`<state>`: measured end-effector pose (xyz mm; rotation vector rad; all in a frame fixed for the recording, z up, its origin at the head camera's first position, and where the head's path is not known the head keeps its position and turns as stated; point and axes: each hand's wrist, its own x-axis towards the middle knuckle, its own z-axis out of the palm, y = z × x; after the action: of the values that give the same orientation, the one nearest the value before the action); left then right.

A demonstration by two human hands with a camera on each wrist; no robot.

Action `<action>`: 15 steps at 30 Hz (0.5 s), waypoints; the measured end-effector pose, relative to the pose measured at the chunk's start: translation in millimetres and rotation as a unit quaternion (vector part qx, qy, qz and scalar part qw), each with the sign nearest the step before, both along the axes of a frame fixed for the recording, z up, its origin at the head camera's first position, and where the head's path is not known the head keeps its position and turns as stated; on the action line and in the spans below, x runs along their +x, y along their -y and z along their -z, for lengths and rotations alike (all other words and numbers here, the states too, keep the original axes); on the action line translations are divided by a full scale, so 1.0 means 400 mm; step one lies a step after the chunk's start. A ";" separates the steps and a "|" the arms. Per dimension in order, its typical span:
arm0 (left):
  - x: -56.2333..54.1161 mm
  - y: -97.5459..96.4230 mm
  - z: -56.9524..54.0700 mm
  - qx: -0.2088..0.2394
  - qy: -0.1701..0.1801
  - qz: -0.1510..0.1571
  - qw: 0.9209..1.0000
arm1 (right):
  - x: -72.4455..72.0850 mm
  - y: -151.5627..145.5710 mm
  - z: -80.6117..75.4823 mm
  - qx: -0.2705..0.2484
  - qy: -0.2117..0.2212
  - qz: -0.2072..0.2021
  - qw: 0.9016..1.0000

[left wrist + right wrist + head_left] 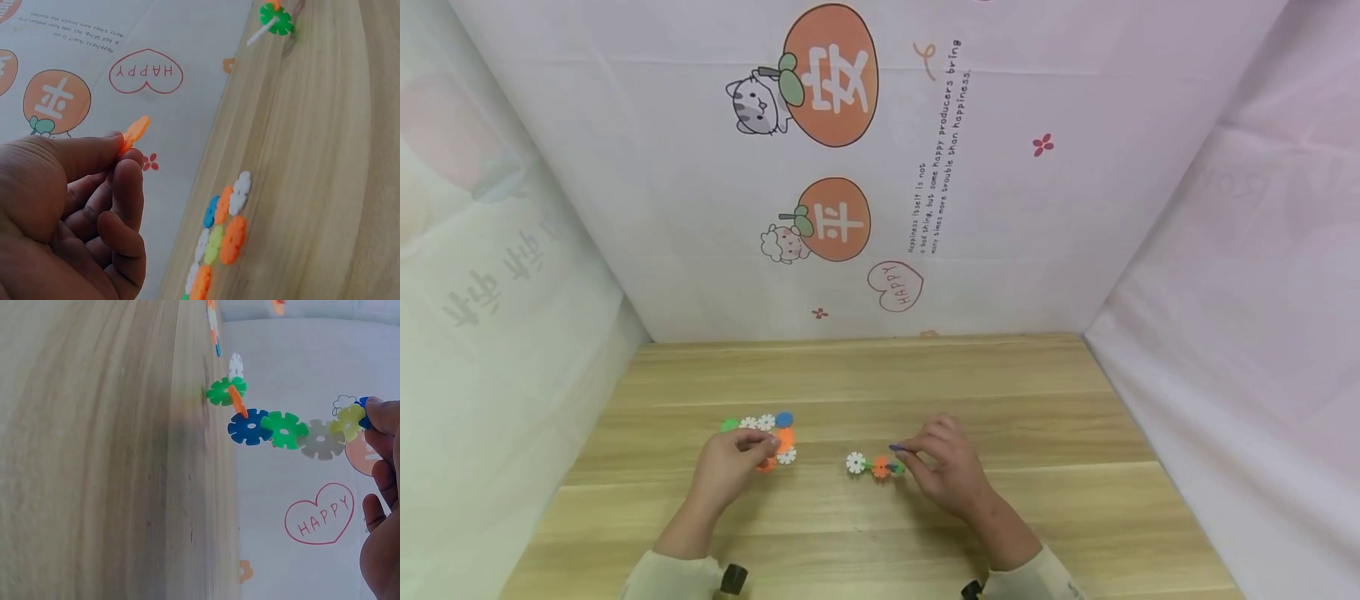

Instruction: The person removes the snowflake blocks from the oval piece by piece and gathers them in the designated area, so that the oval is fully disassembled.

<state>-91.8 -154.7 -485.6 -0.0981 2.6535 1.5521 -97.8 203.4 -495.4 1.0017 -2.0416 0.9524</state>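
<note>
My left hand pinches an orange notched plastic disc between thumb and index finger, above a group of discs on the table. In my right hand, thumb and fingers pinch a blue disc at the upper end of a chain of interlocked discs. From there the chain slants down through a yellow disc, a greyish-white disc, a green disc, a dark blue disc and an orange disc. At its low end are another green disc and a white disc.
Loose discs in white, blue, orange, yellow and green lie grouped near the left hand, among them an orange disc and a blue disc. The wooden table meets a printed white cloth at the back, with cloth on both sides.
</note>
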 end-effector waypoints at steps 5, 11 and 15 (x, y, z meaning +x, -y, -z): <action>0.000 0.013 0.013 -0.007 0.014 -0.016 1.000 | 0.000 -0.002 -0.001 -0.001 0.003 0.003 1.000; 0.002 0.041 0.035 -0.027 0.022 -0.017 0.999 | -0.002 -0.004 0.002 0.000 0.002 0.002 1.000; 0.003 0.058 0.044 -0.026 0.036 -0.022 0.999 | -0.005 -0.005 0.002 0.003 -0.005 0.004 1.000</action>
<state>-90.4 -177.8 -503.2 -0.2125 2.6531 1.4639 -99.8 205.4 -496.3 0.9978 -2.0391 0.9353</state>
